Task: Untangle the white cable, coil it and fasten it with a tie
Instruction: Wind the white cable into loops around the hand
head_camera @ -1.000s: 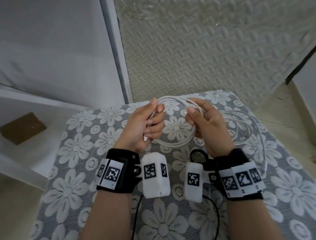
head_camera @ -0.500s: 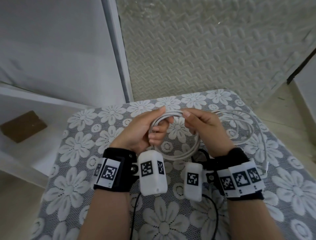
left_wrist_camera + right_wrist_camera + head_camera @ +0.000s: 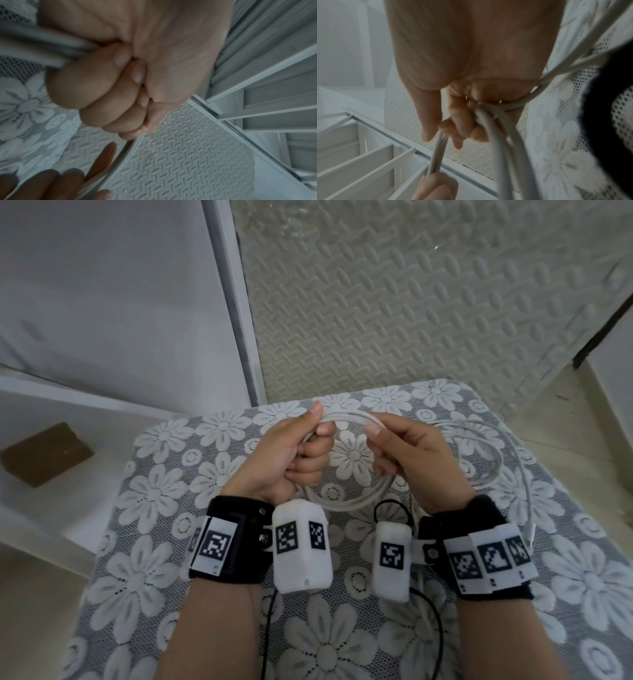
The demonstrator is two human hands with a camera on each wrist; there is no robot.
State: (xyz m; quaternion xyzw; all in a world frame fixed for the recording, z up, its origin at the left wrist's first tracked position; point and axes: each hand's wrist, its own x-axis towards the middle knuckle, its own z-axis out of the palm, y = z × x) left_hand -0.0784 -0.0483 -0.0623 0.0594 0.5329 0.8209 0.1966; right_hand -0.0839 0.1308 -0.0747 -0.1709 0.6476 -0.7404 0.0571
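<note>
We are holding the white cable (image 3: 346, 501) up over the flower-patterned lace cloth (image 3: 150, 491) with both hands. Our left hand (image 3: 291, 453) is gripping one side of the coil, fingers (image 3: 96, 83) curled tight into the palm with the strands running out past the thumb. Our right hand (image 3: 407, 453) is pinching the top of the same coil between thumb and forefinger, while its other fingers are curling around the bundled strands lower down. The finished loops are hanging between the two hands, just above the cloth. More slack is lying loose on the cloth to the right of our right hand, sweeping in a wide arc toward the right wrist, where a small plug end (image 3: 532, 534) is resting. Black straps with printed square markers and white camera blocks are sitting on both wrists, hiding part of the lower loop. A thin black wire (image 3: 440, 642) is trailing across the cloth below. A brown block (image 3: 46, 453) is lying on the white shelf to our left, well apart. An embossed pale mat (image 3: 411, 302) is covering the ground beyond.
</note>
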